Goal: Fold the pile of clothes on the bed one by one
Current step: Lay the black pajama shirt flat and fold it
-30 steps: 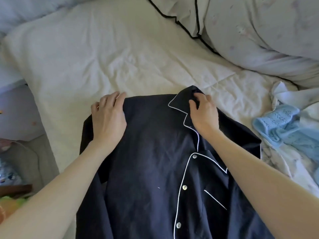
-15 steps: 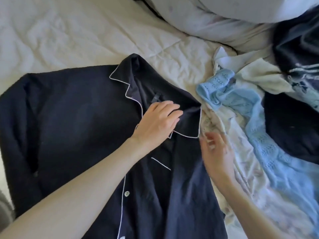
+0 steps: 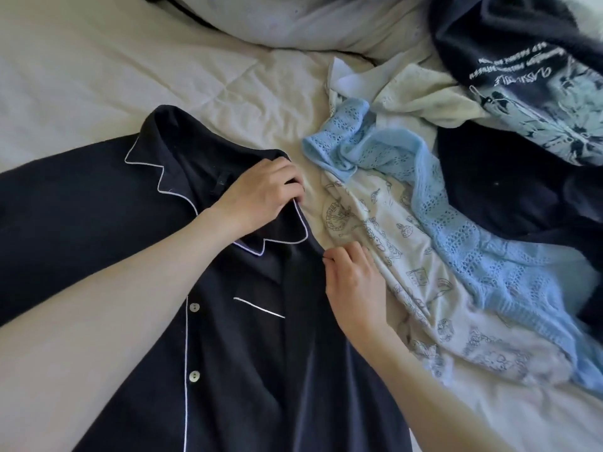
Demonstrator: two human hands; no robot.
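Both hands have shifted to the navy pajama shirt [image 3: 114, 243]'s right shoulder: left hand [image 3: 261, 190] clamps the collar, right hand [image 3: 354, 282] pinches the edge, readying a fold.

Navy shirt [image 3: 98, 223] with white piping, pale blue knit [image 3: 456, 230], white printed cloth [image 3: 408, 256], cream sheet [image 3: 130, 76]

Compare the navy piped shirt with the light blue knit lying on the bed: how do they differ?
The navy piped shirt is dark, smooth, and spread flat; the light blue knit is pale, openwork, and crumpled. The shirt has white piping and buttons; the knit shows neither. Both hands grip the shirt's edge; nothing holds the knit. Both are not yet folded.
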